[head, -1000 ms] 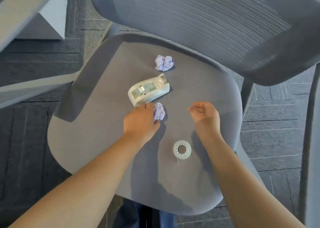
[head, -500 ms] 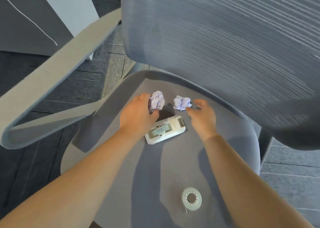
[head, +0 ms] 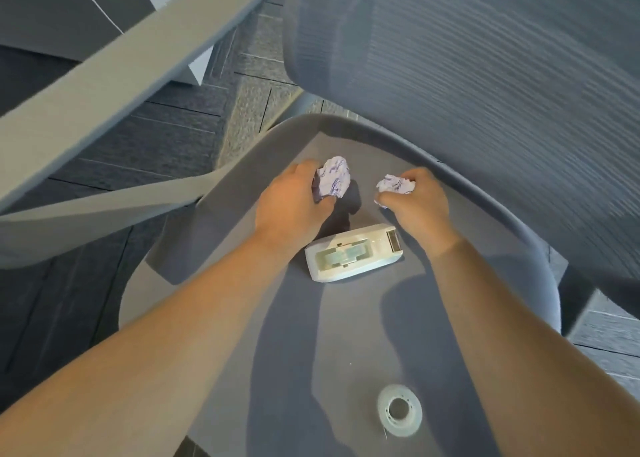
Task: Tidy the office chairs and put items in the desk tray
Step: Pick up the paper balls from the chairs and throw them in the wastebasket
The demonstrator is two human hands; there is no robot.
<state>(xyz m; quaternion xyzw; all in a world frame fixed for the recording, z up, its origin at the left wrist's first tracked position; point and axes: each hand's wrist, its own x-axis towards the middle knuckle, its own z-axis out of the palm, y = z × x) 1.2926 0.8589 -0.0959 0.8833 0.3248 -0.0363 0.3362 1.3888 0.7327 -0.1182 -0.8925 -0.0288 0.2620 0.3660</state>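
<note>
I look down on a grey office chair seat (head: 346,318). My left hand (head: 291,207) grips a crumpled purple-white paper ball (head: 332,181), held just above the seat. My right hand (head: 415,203) closes its fingers on a second crumpled paper ball (head: 394,184) near the back of the seat. A white tape dispenser (head: 353,257) lies on the seat just below both hands. A clear tape roll (head: 400,410) lies flat near the seat's front.
The chair's mesh backrest (head: 485,75) rises close behind the hands at upper right. A grey armrest (head: 104,89) crosses the upper left. Dark carpet tiles (head: 166,137) surround the chair. No desk tray is in view.
My left hand picked up the near paper ball and moved it toward the back of the seat. My right hand reached to the far paper ball and closed on it.
</note>
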